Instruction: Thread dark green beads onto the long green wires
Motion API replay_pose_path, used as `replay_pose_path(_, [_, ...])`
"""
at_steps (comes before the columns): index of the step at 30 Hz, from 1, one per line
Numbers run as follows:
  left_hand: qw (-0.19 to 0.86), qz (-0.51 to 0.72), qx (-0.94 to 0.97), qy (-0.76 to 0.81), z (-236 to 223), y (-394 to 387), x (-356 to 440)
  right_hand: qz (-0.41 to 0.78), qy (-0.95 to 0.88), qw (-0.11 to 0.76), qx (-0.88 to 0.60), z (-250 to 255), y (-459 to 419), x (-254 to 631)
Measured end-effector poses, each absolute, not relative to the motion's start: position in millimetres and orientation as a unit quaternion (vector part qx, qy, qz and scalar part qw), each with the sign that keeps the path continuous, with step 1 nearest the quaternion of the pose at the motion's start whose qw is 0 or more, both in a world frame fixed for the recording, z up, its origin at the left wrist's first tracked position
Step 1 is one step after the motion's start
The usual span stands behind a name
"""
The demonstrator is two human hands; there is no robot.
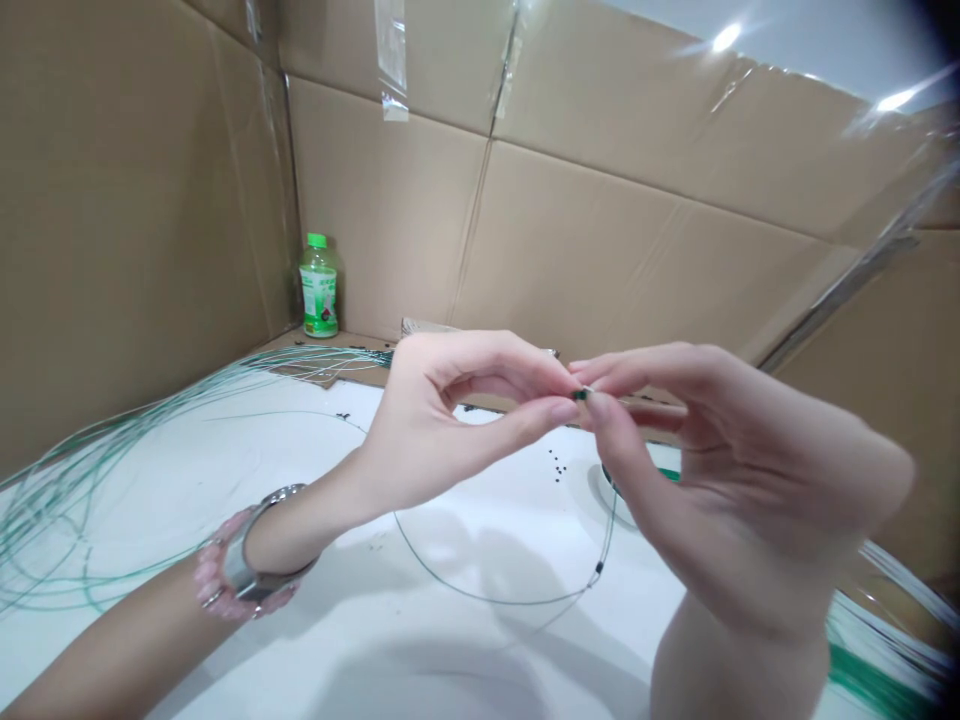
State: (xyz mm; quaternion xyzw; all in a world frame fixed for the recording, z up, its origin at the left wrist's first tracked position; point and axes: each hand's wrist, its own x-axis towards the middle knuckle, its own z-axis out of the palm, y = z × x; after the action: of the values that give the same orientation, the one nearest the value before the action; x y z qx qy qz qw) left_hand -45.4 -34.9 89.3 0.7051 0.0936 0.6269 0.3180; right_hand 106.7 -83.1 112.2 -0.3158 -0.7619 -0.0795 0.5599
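Observation:
My left hand [442, 420] and my right hand [727, 470] meet fingertip to fingertip above the white table [465, 660]. Both are closed in a pinch on a tiny dark green piece [580, 395] with a pale end; its kind is too small to make out. Below them hangs a loop of thin green cord [495, 601], which carries a small black bead [598, 568] on its right side. A short loose cord end sticks out by that bead. The fingers hide where the loop's upper parts run.
Long green cords [112, 440] spread over the table's left side, and more lie at the lower right [877, 675]. Several tiny black beads [557, 466] are scattered mid-table. A green bottle [319, 290] stands in the back corner against cardboard walls [600, 230].

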Motion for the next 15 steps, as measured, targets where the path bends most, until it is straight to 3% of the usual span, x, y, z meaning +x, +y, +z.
replay_pose_path(9, [0.208, 0.654, 0.726, 0.046, 89.1, -27.3, -47.3, -0.041, -0.752, 0.539, -0.377, 114.0, -86.2, 105.9])
replay_pose_path(15, [0.208, 0.658, 0.723, 0.032, 85.7, -26.0, -46.8, -0.015, -0.744, 0.557, -0.369, 114.4, -86.2, 105.2])
